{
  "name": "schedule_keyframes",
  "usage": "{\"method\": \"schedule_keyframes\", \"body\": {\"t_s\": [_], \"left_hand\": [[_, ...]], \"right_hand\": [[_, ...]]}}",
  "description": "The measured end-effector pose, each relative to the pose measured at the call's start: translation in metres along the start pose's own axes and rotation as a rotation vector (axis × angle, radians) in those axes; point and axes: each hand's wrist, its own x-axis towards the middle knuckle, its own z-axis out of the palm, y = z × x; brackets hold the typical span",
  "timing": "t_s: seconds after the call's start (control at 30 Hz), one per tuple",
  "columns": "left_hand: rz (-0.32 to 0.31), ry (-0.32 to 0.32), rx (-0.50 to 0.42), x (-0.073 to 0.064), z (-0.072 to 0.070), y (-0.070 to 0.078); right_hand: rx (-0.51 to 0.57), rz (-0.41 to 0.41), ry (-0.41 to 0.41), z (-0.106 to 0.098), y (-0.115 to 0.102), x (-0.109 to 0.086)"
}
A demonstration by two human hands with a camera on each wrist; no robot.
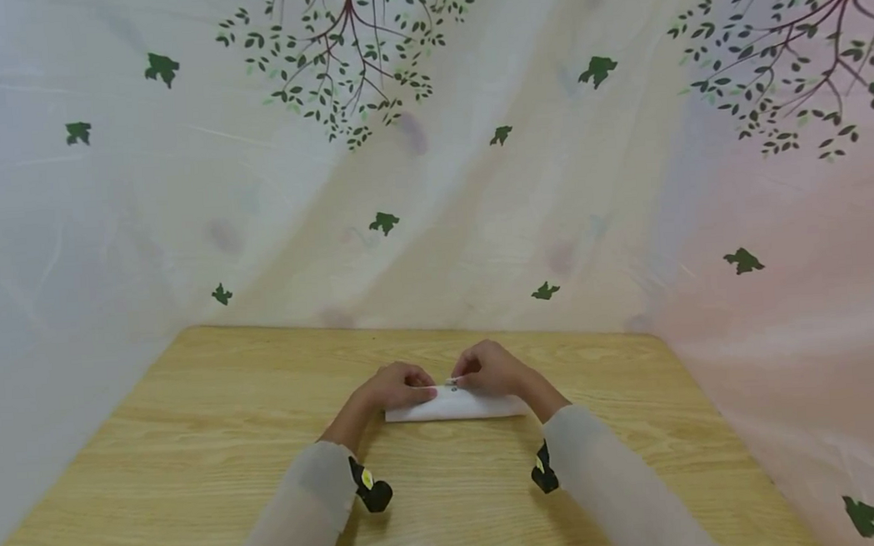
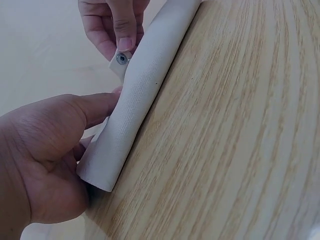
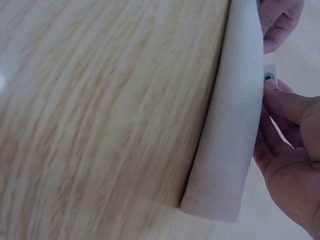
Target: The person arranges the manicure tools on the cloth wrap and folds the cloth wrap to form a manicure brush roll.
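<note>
A long, narrow white pouch-like case [image 1: 456,406] of textured material lies crosswise on the wooden table. From its far edge sticks a small tab with a round metal snap [image 2: 121,58]. My left hand [image 1: 400,385] grips the left part of the case along that far edge, thumb on the near side and fingers partly hidden behind. The tab is pinched between thumb and fingers of my right hand [image 1: 492,370], as the right wrist view shows with the snap [image 3: 269,76] beside the thumb tip. What lies inside the case cannot be seen.
The light wood table [image 1: 450,489] extends around the case on every side. Behind it hangs a pale curtain [image 1: 292,232] printed with branches and green leaves, which also falls along both sides. Black wrist devices [image 1: 375,492] are strapped at both sleeve cuffs.
</note>
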Motion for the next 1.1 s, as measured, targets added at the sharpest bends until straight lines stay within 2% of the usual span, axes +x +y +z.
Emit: {"method": "schedule_keyframes", "body": {"t_s": [0.27, 0.5, 0.63, 0.87, 1.1], "left_hand": [[-0.037, 0.009, -0.017, 0.002, 0.002, -0.001], [-0.033, 0.014, -0.009, 0.000, 0.002, 0.001], [-0.029, 0.020, -0.002, -0.001, 0.001, 0.002], [-0.027, 0.016, 0.003, 0.004, 0.005, -0.004], [-0.030, 0.020, -0.016, 0.008, 0.006, -0.008]], "right_hand": [[-0.020, -0.076, 0.035, 0.006, 0.006, -0.005], [-0.035, -0.092, 0.069, 0.013, 0.004, -0.008], [-0.072, -0.131, 0.079, 0.015, 0.003, -0.010], [-0.127, -0.172, 0.072, 0.016, -0.001, -0.014], [-0.132, -0.184, 0.050, 0.012, -0.002, -0.016]]}}
